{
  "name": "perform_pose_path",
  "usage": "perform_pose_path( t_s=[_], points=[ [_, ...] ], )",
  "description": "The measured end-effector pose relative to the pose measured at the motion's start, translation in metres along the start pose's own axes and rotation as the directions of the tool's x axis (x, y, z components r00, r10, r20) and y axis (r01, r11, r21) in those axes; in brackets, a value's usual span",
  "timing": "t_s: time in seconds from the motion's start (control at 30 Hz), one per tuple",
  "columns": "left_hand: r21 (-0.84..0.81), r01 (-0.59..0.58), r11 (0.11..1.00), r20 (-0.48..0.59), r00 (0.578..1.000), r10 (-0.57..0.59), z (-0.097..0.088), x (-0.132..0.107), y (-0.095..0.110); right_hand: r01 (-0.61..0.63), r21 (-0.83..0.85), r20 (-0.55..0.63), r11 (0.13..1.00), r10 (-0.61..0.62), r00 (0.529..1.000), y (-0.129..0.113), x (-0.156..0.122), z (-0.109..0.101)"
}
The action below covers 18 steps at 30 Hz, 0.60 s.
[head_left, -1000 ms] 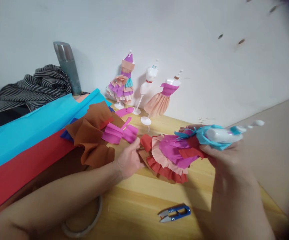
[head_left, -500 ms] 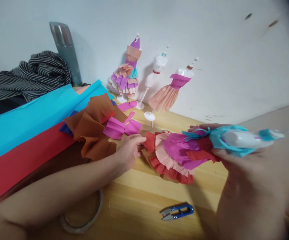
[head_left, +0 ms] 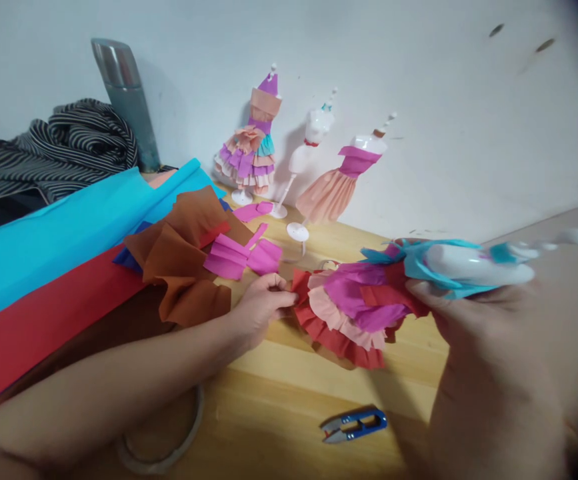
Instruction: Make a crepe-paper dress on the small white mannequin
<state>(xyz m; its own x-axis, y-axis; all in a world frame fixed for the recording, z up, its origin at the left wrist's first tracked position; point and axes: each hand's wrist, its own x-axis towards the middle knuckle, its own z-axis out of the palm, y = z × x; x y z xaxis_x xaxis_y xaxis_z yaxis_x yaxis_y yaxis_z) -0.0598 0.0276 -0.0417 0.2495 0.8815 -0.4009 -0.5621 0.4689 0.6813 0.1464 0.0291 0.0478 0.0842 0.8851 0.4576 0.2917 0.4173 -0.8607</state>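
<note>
While our right hand (head_left: 473,320) grips the white doll mannequin (head_left: 469,263) by its torso, tilted sideways just above the counter (head_left: 279,400), our left hand (head_left: 259,307) pinches the red hem of its layered crepe-paper skirt (head_left: 353,307); blue thread snips (head_left: 353,425) lie nearby.

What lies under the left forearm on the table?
A pale ring on the wooden table; only its right arc shows, the rest is covered by the left forearm.

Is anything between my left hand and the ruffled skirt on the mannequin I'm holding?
Nothing visible does. The left hand pinches the red edge of the ruffled skirt; the right hand grips the white mannequin. The brown paper pile lies left of the left hand, not between.
</note>
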Motion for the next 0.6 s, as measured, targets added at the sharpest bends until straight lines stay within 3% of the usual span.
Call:
perform_pose_path(
  t_s=[0.13, 0.3, 0.4, 0.5, 0.6],
  points=[
    [-0.064, 0.016, 0.998, 0.025, 1.000, -0.014, -0.002, 0.003, 0.000, 0.022, 0.026, 0.021, 0.999, -0.023, 1.000, -0.003, 0.000, 0.004],
    [-0.183, 0.264, 0.947, 0.077, 0.964, -0.254, 0.002, 0.002, 0.009, 0.088, -0.010, 0.083, 0.996, -0.087, 0.993, 0.003, 0.002, -0.004],
    [-0.200, 0.335, 0.921, 0.106, 0.942, -0.319, 0.002, 0.002, 0.011, 0.075, 0.006, 0.118, 0.997, -0.075, 0.990, 0.008, 0.003, -0.008],
    [-0.100, 0.332, 0.938, 0.154, 0.937, -0.315, 0.000, 0.002, 0.006, 0.078, 0.011, 0.096, 0.997, -0.079, 0.992, 0.012, 0.004, -0.010],
    [-0.089, 0.218, 0.972, 0.157, 0.967, -0.202, -0.003, 0.004, -0.001, 0.064, 0.012, 0.060, 0.998, -0.064, 0.996, 0.013, 0.005, -0.009]
  ],
)
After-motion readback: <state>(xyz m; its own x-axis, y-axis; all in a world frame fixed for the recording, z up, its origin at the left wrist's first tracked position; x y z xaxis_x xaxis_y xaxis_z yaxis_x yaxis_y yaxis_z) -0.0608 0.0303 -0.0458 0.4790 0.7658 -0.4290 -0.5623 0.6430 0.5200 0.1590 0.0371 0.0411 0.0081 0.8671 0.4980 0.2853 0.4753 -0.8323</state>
